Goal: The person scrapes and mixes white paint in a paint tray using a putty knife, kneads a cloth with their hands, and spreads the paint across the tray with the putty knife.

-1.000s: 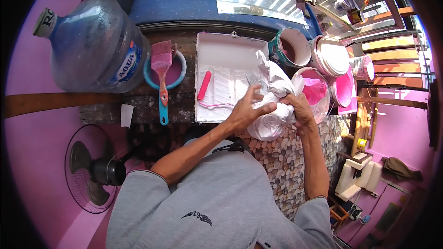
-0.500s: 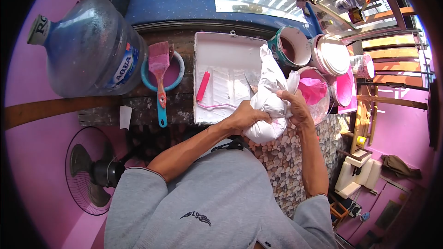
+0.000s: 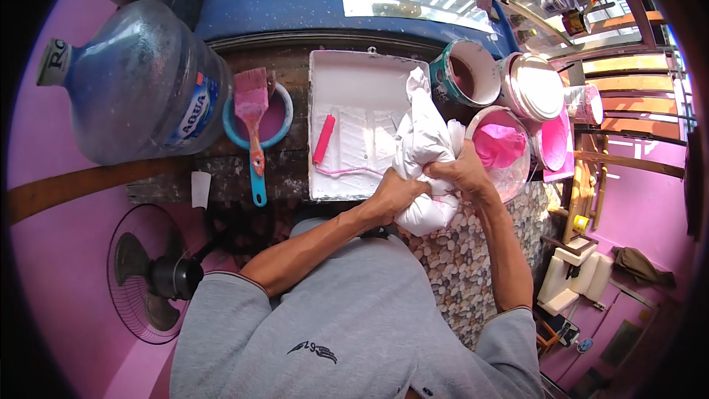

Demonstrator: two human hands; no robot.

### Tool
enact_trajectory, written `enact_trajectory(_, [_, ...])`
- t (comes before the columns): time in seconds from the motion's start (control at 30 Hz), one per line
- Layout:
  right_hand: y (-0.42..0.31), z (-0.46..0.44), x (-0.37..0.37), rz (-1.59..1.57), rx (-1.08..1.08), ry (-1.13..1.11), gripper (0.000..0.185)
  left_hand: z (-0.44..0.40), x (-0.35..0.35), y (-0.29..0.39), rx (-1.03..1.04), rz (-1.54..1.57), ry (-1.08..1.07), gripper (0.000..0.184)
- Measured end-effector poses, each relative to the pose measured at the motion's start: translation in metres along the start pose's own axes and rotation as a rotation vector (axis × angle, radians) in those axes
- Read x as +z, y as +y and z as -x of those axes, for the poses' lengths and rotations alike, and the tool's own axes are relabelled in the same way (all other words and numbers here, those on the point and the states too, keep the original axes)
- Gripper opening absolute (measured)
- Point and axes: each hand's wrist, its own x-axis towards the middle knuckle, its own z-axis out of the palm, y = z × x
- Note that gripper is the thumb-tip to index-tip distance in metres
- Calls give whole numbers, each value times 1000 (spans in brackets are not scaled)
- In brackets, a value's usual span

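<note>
A crumpled white plastic bag (image 3: 425,137) is bunched between my two hands over the right front corner of the paint tray (image 3: 347,77); what it contains is hidden. My left hand (image 3: 399,195) is closed around the bag's lower left side. On the other side my right hand (image 3: 467,172) pinches the bag, thumb pointing inward toward the left hand. Below the hands the bag bulges out, while its twisted upper end leans over the tray. A small paint roller (image 3: 323,140) with a pink sleeve lies inside the tray.
Left of the tray, a paintbrush (image 3: 252,100) rests across a blue-rimmed bowl (image 3: 290,114). A large water bottle (image 3: 148,89) lies further left. Several buckets crowd the right, one holding pink plastic (image 3: 499,145). A fan (image 3: 148,273) stands at lower left.
My right hand has shifted inward and slightly down, its thumb now nearer my left hand. The bag is squeezed narrower at the middle, and its top has tipped a little left.
</note>
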Motion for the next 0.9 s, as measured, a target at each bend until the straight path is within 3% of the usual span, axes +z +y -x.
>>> enact_trajectory(0.17, [-2, 3, -9, -121, -4, -18, 35, 3, -6, 2, 65, -103, -108, 69])
enact_trajectory(0.23, [-11, 9, -9, -140, -37, -7, 35, 5, -14, 11, 196, -53, -300, 82])
enact_trajectory(0.3, [-11, 10, -12, -140, -64, -24, 36, -1, -21, 11, 30, 131, -436, 96])
enact_trajectory(0.37, [-9, 7, -12, -123, -50, -45, 36, -15, -30, -4, -126, 271, -455, 92])
enact_trajectory(0.5, [-4, -1, -5, -80, -120, -101, 31, -24, -12, -6, -53, 232, -316, 80])
enact_trajectory(0.57, [7, -5, -8, -72, -136, -93, 36, -28, -15, -13, -16, 256, -272, 68])
enact_trajectory(0.63, [16, -10, -15, 270, -191, -83, 46, -30, -18, -23, -26, 262, -195, 57])
enact_trajectory(0.67, [18, -10, -17, 282, -201, -76, 54, -33, -18, -29, -18, 295, -179, 55])
enact_trajectory(0.8, [-12, 1, -16, 257, -214, -91, 53, -30, -9, -23, -23, 275, -73, 43])
enact_trajectory(0.87, [-17, -3, -24, -55, -21, -88, 49, -29, -2, -18, -40, 250, -21, 40])
enact_trajectory(0.9, [-22, -6, -24, -53, -23, -89, 49, -31, 0, -16, -58, 222, 28, 37])
